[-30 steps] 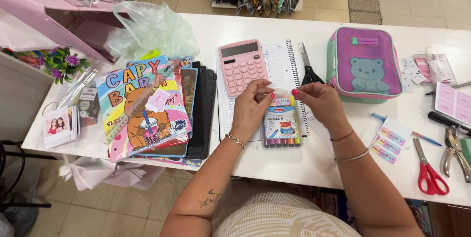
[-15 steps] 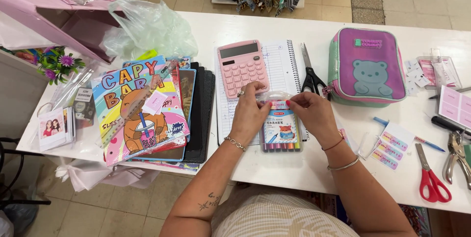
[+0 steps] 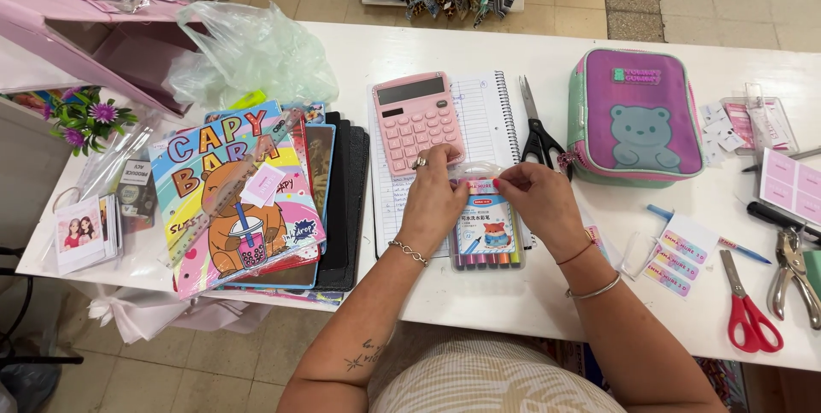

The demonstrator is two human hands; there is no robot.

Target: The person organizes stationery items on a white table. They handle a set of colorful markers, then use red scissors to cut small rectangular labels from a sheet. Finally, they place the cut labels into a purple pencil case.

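Note:
A clear plastic pack of coloured markers (image 3: 486,238) lies on the white table (image 3: 530,293) in front of me, partly on a spiral notebook (image 3: 487,114). My left hand (image 3: 432,195) pinches the pack's top left edge. My right hand (image 3: 534,195) pinches its top right edge, fingertips pressing something small there that I cannot make out. A pink calculator (image 3: 416,118) rests on the notebook just behind my left hand.
A stack of colourful books (image 3: 244,195) lies left, with a plastic bag (image 3: 248,58) behind it. Black scissors (image 3: 537,131) and a purple bear pencil case (image 3: 637,118) sit right. Sticker labels (image 3: 680,255), red scissors (image 3: 748,306), a hole punch (image 3: 795,272) and small photos (image 3: 81,229) lie around.
Both hands came down from slightly above the marker pack onto its top edge and now press there; the view shifted slightly.

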